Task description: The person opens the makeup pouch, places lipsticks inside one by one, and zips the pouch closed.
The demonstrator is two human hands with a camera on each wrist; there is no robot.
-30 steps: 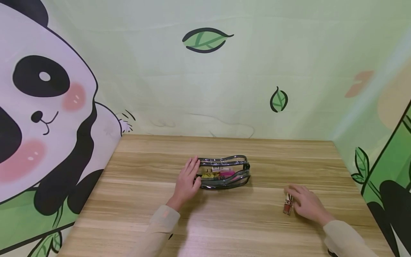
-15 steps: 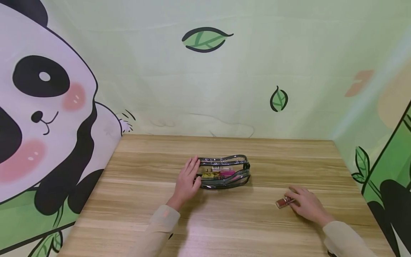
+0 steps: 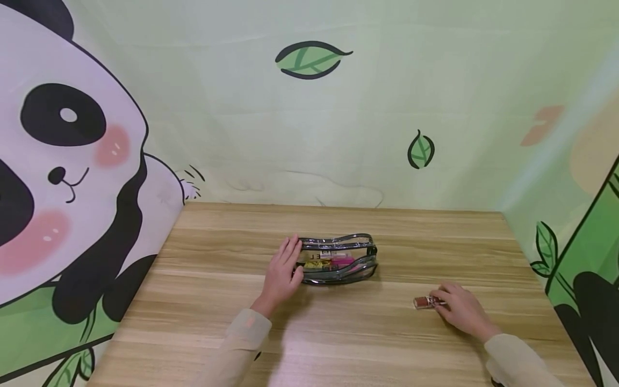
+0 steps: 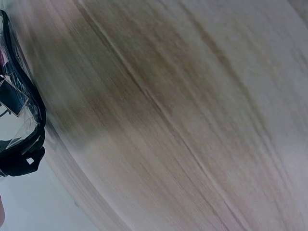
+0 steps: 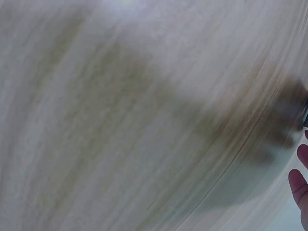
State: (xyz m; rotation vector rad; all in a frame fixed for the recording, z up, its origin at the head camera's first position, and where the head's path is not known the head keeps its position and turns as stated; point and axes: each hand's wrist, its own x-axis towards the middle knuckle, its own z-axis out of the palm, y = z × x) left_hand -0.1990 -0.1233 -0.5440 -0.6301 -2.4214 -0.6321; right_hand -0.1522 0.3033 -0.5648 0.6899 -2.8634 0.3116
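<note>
A clear pouch (image 3: 337,277) with black piping lies mid-table in the head view, its top gaping. Through the opening show a pink item (image 3: 342,261), a yellow patterned item (image 3: 316,264) and a whitish lettered one. My left hand (image 3: 282,274) holds the pouch's left end, thumb at the near side and fingers toward the far side. To the right, my right hand (image 3: 461,309) pinches a small lip gloss tube (image 3: 422,302) close over the table; its reddish-brown end points left and its other end is hidden by the fingers. The right wrist view shows only fingertips (image 5: 297,182) at its edge.
The wood-grain table (image 3: 367,333) spreads around both hands, its back edge meeting a pale green cloth backdrop (image 3: 232,97) printed with a panda and leaves. A small dark mark (image 3: 258,356) shows beside the left sleeve.
The lip gloss tube has swung from pointing toward me to pointing left as my right fingers turned it. My left hand and the pouch have stayed in place.
</note>
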